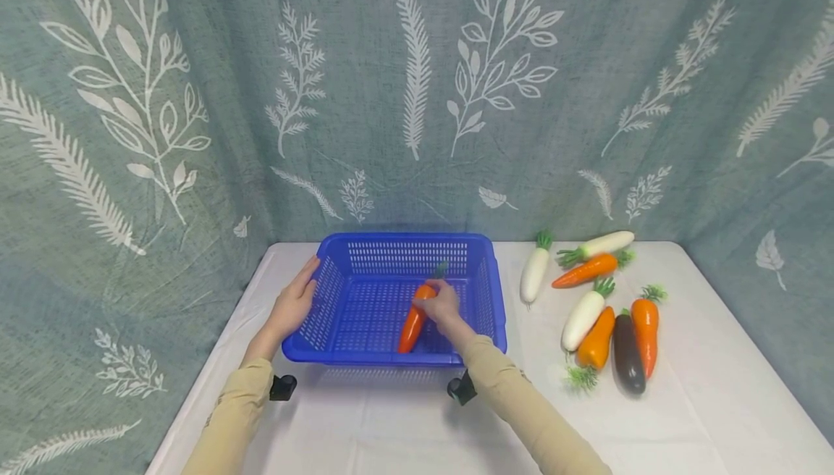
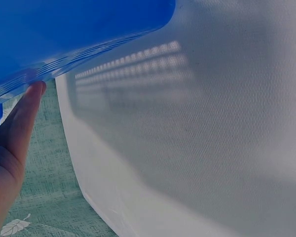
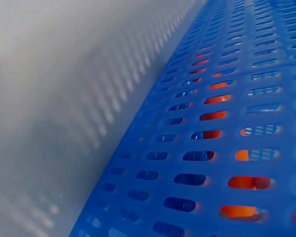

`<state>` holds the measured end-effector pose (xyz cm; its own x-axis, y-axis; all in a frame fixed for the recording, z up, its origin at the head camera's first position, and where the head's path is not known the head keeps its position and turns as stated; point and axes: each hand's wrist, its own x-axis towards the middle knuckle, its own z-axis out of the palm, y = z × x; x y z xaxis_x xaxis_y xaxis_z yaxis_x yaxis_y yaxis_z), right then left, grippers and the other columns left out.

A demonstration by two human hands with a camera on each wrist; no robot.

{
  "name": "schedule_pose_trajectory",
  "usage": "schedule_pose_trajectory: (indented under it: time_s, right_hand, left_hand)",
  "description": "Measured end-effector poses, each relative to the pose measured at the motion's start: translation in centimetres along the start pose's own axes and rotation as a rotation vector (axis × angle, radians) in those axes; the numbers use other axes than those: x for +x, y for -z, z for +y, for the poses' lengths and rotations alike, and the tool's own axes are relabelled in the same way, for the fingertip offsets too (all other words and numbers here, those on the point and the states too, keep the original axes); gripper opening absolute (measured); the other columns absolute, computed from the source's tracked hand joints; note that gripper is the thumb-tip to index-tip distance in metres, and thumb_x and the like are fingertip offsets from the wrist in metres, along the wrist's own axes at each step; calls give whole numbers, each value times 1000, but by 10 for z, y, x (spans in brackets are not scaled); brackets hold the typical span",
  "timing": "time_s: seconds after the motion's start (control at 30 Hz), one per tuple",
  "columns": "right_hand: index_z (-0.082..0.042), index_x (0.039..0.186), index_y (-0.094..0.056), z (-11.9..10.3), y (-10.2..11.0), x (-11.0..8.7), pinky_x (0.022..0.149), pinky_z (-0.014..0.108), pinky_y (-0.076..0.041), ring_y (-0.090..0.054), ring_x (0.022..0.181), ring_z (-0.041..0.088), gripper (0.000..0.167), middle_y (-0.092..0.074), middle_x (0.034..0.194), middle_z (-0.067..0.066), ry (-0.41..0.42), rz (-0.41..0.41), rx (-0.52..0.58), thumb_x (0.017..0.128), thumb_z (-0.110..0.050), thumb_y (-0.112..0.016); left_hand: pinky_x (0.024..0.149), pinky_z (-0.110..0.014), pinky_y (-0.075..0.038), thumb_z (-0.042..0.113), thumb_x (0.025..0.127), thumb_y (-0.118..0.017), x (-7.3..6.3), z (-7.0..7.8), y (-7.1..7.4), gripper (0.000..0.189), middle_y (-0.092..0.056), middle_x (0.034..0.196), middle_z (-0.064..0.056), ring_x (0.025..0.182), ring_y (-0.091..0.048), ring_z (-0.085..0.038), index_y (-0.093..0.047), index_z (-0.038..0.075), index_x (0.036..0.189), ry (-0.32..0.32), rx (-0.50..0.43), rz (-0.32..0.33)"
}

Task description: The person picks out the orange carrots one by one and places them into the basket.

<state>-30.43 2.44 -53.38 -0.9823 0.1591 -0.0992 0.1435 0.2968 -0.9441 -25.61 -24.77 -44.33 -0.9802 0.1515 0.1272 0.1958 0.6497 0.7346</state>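
A blue plastic basket point(image 1: 394, 358) with slotted walls stands on the white table. Inside it, my right hand point(image 1: 444, 306) pinches an orange carrot point(image 1: 410, 331) near its green top, and the tip points toward the basket's near wall. Through the slots of the basket wall point(image 3: 138, 163), orange shows in the right wrist view, with the right hand hidden behind the wall. My left hand point(image 1: 293, 308) rests along the left rim with its fingers straight. Seen from the left wrist, the straight fingers of that hand point(image 2: 15, 133) touch the basket's side point(image 2: 79, 34).
Right of the basket lie several vegetables: white radishes point(image 1: 536, 272), carrots point(image 1: 589, 271) and a dark eggplant point(image 1: 628, 359). A patterned green curtain point(image 1: 391, 98) hangs behind the white table point(image 1: 378, 424). Dark wrist mounts point(image 1: 283, 387) sit under the forearms.
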Motion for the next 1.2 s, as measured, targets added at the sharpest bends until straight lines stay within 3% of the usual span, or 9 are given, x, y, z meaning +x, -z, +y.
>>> schedule_pose_trajectory:
  time_s: [0.17,0.33,0.4,0.57,0.63,0.83,1.0,1.1,1.2]
  right_hand:
    - [-5,126,-62,48,-24,41,80,43,-59,-62,103,39,58,-60,119,25,-68,-23,8,71,3,-80]
    - [-17,122,-68,95,-44,78,68,34,-59,-63,95,33,68,-62,116,18,-49,-24,45,59,8,-79]
    - [-15,125,-66,64,-30,52,67,35,-59,-62,96,33,71,-60,120,19,-58,-42,40,61,12,-76]
    - [3,131,-56,-62,24,-53,68,32,-58,-60,101,37,66,-58,121,28,-86,-67,25,69,22,-63]
    - [6,130,-56,-72,29,-62,66,29,-57,-61,97,36,64,-59,117,29,-90,-67,23,68,22,-63]
    - [4,126,-58,-14,2,-11,53,30,-56,-60,69,25,65,-60,111,25,-105,-99,91,64,22,-66]
    - [0,129,-57,79,-39,61,64,35,-61,-65,83,28,63,-58,117,21,-89,-256,231,69,18,-69]
    - [-1,134,-54,73,-38,57,71,37,-61,-66,92,27,65,-56,128,20,-93,-368,243,73,15,-70]
    - [2,137,-50,25,-17,19,77,39,-60,-64,98,28,64,-53,135,21,-112,-430,236,77,16,-67]
  left_hand:
    - [118,-54,-15,5,105,-30,0,-2,-1,47,-18,158,-23,143,-18,-44,-25,-7,150,-11,14,8]
    - [118,-53,-16,5,105,-30,1,-4,-2,47,-19,158,-23,143,-19,-43,-25,-7,150,-14,32,15]
    - [118,-53,-16,5,105,-30,2,-4,-2,47,-19,158,-23,143,-19,-43,-25,-7,150,-14,31,14]
    - [118,-53,-15,5,105,-30,1,-3,-1,47,-18,158,-23,144,-18,-43,-24,-7,151,-6,22,7]
    - [118,-54,-15,4,105,-30,0,-2,-1,47,-17,158,-24,144,-17,-43,-24,-7,151,-4,19,5]
    - [118,-54,-15,4,105,-31,0,-3,-2,47,-18,158,-24,144,-17,-43,-24,-8,150,-7,18,8]
    - [118,-54,-15,3,105,-31,0,-2,-2,47,-18,158,-24,144,-17,-43,-24,-8,150,-5,24,10]
    - [118,-54,-15,4,105,-31,0,-2,-2,47,-18,158,-24,144,-17,-43,-24,-7,151,-1,24,8]
    - [118,-54,-14,4,105,-31,0,-1,-2,47,-18,158,-24,144,-17,-43,-24,-7,151,1,25,7]
